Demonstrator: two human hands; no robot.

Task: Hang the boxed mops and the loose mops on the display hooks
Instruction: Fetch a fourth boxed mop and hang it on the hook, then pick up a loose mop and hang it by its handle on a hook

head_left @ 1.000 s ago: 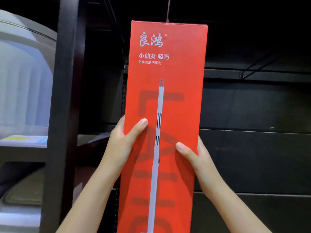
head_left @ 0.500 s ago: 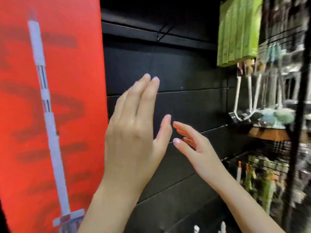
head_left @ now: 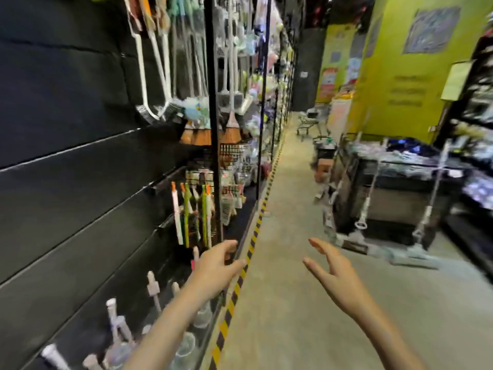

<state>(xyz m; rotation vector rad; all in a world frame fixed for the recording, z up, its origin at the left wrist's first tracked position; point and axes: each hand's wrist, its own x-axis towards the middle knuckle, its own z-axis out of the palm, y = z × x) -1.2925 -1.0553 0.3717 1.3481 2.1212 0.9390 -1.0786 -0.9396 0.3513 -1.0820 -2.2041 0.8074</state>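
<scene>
Both hands are empty. The left hand point(head_left: 217, 263) hangs with its fingers loosely curled near the foot of the black display wall point(head_left: 66, 161); the right hand point(head_left: 334, 271) is spread open, fingers straight, reaching out over the concrete floor point(head_left: 293, 303) of the aisle.

Ahead of the right hand, across the aisle, loose mops point(head_left: 370, 209) lean on their poles against a dark display stand point(head_left: 400, 188), their flat heads resting on the floor. The picture is blurred there, so the exact count is unclear. No boxed mop is in view.

A loose mop of this kind probably handles light but long and awkward: a stiff pole with a hinged head that may swing. Taking hold mid-pole with one hand, and nearer the top loop with the other, should keep it steady while the loop goes onto a hook.

Along the wall hang brushes point(head_left: 186, 214) and brooms point(head_left: 229, 129); a trolley point(head_left: 310, 124) stands far down the aisle.
</scene>
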